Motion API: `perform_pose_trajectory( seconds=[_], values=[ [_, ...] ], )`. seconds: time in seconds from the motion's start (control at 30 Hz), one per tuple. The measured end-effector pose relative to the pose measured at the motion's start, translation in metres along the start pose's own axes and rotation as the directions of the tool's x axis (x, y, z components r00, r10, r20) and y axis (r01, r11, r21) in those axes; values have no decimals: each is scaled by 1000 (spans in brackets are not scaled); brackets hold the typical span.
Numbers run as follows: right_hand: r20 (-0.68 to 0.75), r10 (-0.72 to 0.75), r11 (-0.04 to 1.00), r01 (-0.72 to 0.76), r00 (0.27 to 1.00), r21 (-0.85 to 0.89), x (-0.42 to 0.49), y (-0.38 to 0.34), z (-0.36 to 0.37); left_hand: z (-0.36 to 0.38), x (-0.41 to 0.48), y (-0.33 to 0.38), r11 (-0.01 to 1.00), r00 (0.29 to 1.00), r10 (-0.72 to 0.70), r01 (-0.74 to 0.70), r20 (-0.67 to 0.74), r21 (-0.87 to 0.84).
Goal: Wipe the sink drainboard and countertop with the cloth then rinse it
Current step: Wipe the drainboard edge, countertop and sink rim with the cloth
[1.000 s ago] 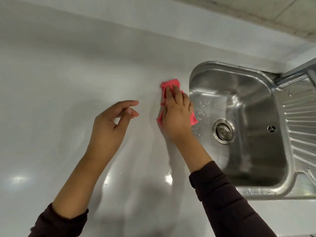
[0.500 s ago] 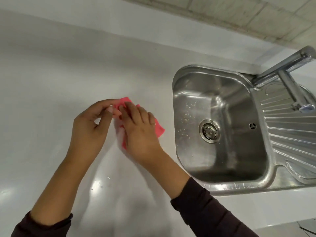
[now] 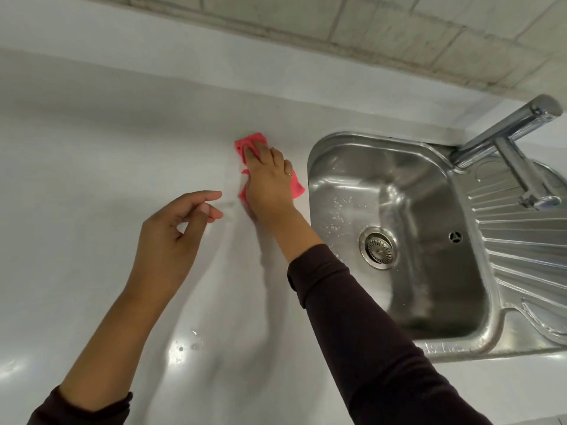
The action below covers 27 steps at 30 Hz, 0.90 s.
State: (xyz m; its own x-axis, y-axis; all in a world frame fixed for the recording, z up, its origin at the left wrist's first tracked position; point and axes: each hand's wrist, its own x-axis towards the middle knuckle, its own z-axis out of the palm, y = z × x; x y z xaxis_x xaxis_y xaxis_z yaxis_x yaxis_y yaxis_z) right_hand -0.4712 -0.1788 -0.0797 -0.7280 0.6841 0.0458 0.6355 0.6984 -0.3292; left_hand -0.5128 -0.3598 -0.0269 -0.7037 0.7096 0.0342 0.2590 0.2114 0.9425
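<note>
Cloth [image 3: 267, 167] lies farther back on the tabletop [image 3: 92, 179] than half a second ago, when it sat nearer the front edge and close to the left hand; it now rests just left of the sink [image 3: 395, 335] rim, pink and crumpled, with a corner showing beyond the fingertips and another edge showing on the side toward the basin. The right hand [image 3: 270, 185] lies flat on top of it, fingers together and stretched out, palm pressing down rather than pinching; a thin ring shows on one finger. Half a second ago both hands met over the cloth; now the left hand [image 3: 171, 240] is apart from it, hovering above the tabletop with nothing in it, grip loosely open, thumb and forefinger curled toward each other without touching. A faint wet smear shows on the white surface between the two hands, and a few droplets glint nearer the front.

The camera also sits differently than before: more of the tiled wall [image 3: 399, 35] and the whole tap [image 3: 515, 139] are in frame. The drainboard [image 3: 521, 240] with its ridges lies right of the basin, and the strainer [image 3: 379, 247] sits in the basin floor among scattered water drops. Dark sleeves cover both forearms partway. No brand, label or writing can be read anywhere.
</note>
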Motion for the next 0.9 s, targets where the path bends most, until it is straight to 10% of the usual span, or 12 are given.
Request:
perform_pose_trajectory(
  seconds=[0.33,0.57,0.9],
  values=[
    [54,221,974,-217,974,-70,-34,90,-47,40,-10,29,999,999,36,-36,32,-2],
    [126,36,904,-86,991,420,-141,163,-107,81,-46,53,998,1000,24,-23,-17,61],
    [305,-24,872,-129,952,471,-263,326,-205,172,-132,69,998,997,-47,49,-55,36]
  ],
)
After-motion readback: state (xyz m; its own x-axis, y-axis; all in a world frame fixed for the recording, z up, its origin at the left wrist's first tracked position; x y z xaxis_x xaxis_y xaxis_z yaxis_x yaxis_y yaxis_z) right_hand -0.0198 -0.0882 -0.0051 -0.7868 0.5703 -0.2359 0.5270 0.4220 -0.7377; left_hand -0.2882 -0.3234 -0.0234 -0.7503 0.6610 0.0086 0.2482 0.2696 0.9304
